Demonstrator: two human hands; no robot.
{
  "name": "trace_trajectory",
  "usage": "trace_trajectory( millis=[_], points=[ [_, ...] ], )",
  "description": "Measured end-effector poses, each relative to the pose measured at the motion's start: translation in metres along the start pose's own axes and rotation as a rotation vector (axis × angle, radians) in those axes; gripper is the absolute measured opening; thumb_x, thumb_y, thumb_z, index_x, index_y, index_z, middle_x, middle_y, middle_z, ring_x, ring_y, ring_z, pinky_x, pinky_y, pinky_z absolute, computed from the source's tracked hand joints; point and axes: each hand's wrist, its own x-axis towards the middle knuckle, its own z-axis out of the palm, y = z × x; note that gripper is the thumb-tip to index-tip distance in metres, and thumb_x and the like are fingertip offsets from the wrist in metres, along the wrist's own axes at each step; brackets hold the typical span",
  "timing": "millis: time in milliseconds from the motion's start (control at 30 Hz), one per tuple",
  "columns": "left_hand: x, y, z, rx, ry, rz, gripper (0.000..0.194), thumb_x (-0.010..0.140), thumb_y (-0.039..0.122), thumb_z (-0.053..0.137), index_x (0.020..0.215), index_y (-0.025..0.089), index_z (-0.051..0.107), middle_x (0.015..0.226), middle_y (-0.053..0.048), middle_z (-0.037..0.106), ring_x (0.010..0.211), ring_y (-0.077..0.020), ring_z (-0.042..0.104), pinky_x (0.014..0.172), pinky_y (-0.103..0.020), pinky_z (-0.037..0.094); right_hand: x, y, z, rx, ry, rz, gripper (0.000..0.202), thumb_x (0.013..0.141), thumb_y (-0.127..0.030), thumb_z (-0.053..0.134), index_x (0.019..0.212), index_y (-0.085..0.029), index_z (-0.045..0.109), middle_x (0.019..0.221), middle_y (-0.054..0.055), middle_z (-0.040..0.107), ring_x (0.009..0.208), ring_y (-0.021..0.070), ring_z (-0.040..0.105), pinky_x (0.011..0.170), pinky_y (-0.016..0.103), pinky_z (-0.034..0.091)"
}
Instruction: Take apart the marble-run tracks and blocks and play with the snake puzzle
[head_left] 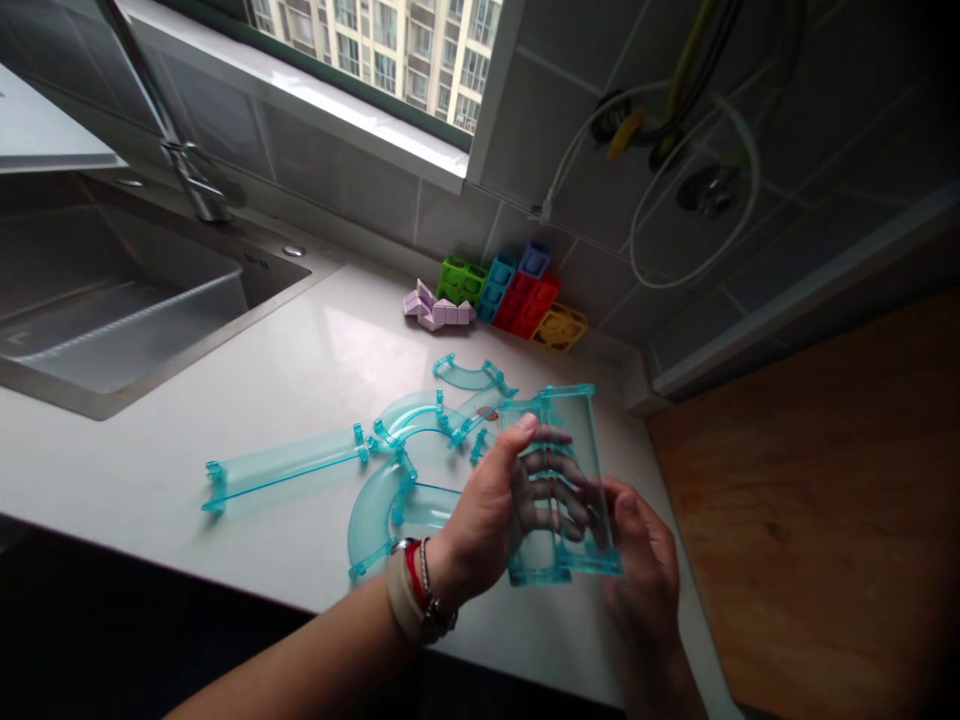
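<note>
Two clear teal straight track pieces are held upright side by side over the right part of the counter. My left hand is wrapped round the left track piece, its fingers showing through the plastic. At the lower right edge of the right track piece, my right hand grips it with bent fingers. On the counter lie a long straight teal piece, a curved teal piece and several other teal pieces, some partly hidden behind my left hand and the held pieces.
Green, blue, red and yellow blocks stand by the wall, near a pink-white folded toy. A sink with a faucet is at the left. White counter fronts it.
</note>
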Motion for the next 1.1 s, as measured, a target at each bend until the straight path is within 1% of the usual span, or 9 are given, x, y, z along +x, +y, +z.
trace_trajectory(
  millis=[100,200,267,333,467,633,767,967,1100],
  points=[
    [0.007,0.007,-0.007,0.054,0.071,0.04,0.045,0.096,0.061,0.057,0.109,0.018,0.062,0.085,-0.005,0.067,0.06,-0.0167,0.066,0.051,-0.028,0.057,-0.003,0.0,0.002,0.145,-0.127,0.077,0.043,0.102,-0.059,0.053,0.106,-0.023,0.076,0.098,0.008,0.072,0.085,0.0223,0.065,0.077,0.035,0.053],
    [0.01,0.005,-0.009,0.153,0.103,0.039,0.043,0.098,0.057,0.057,0.112,0.017,0.063,0.087,-0.005,0.068,0.059,-0.0157,0.066,0.051,-0.027,0.057,-0.006,-0.002,0.004,0.111,-0.261,0.083,0.032,0.1,-0.052,0.062,0.093,-0.022,0.072,0.088,0.004,0.064,0.082,0.0201,0.058,0.075,0.032,0.047],
    [0.01,0.001,-0.008,0.215,0.109,0.049,0.043,0.099,0.056,0.058,0.116,0.016,0.063,0.091,-0.008,0.071,0.063,-0.0167,0.069,0.054,-0.027,0.058,-0.007,-0.004,0.005,0.091,-0.239,0.068,0.026,0.099,-0.042,0.067,0.083,-0.022,0.066,0.081,0.0,0.055,0.076,0.017,0.05,0.07,0.029,0.041],
    [0.011,-0.003,-0.006,0.255,0.12,0.083,0.043,0.1,0.054,0.057,0.12,0.016,0.062,0.096,-0.01,0.073,0.069,-0.0181,0.072,0.056,-0.026,0.06,-0.008,-0.006,0.006,0.078,-0.202,0.049,0.028,0.098,-0.038,0.069,0.077,-0.022,0.06,0.079,-0.002,0.05,0.074,0.0158,0.046,0.068,0.029,0.038],
    [0.012,-0.008,-0.005,0.265,0.135,0.123,0.041,0.103,0.051,0.056,0.122,0.015,0.06,0.106,-0.014,0.075,0.077,-0.0202,0.076,0.059,-0.024,0.061,-0.007,-0.012,0.009,-0.002,-0.196,-0.01,0.032,0.099,-0.035,0.067,0.073,-0.021,0.055,0.08,-0.002,0.049,0.074,0.0155,0.046,0.069,0.029,0.037],
    [0.014,-0.014,-0.005,0.259,0.136,0.13,0.041,0.102,0.054,0.057,0.116,0.015,0.057,0.11,-0.016,0.075,0.087,-0.0251,0.078,0.069,-0.032,0.064,-0.007,-0.014,0.008,-0.008,-0.141,-0.081,0.032,0.099,-0.033,0.065,0.072,-0.021,0.054,0.078,-0.002,0.046,0.073,0.0156,0.044,0.069,0.03,0.036],
    [0.013,-0.021,-0.005,0.253,0.151,0.097,0.041,0.099,0.056,0.06,0.11,0.017,0.055,0.109,-0.016,0.076,0.093,-0.0267,0.078,0.071,-0.032,0.062,-0.007,-0.012,0.008,0.123,-0.069,-0.025,0.029,0.099,-0.034,0.063,0.074,-0.021,0.057,0.077,-0.002,0.046,0.072,0.0163,0.044,0.067,0.03,0.037],
    [0.012,-0.021,-0.008,0.243,0.184,0.119,0.046,0.095,0.062,0.063,0.105,0.017,0.057,0.106,-0.014,0.076,0.095,-0.0272,0.077,0.071,-0.03,0.06,-0.007,-0.01,0.01,0.141,-0.109,-0.003,0.027,0.1,-0.034,0.062,0.076,-0.021,0.061,0.077,-0.001,0.05,0.073,0.0169,0.046,0.069,0.03,0.039],
    [0.01,-0.019,-0.008,0.295,0.181,0.131,0.048,0.098,0.064,0.058,0.109,0.017,0.056,0.11,-0.013,0.074,0.095,-0.0249,0.076,0.072,-0.03,0.061,-0.007,-0.009,0.013,0.166,-0.079,-0.019,0.027,0.099,-0.033,0.064,0.076,-0.021,0.06,0.078,-0.001,0.049,0.075,0.0164,0.046,0.071,0.029,0.04]
  ],
)
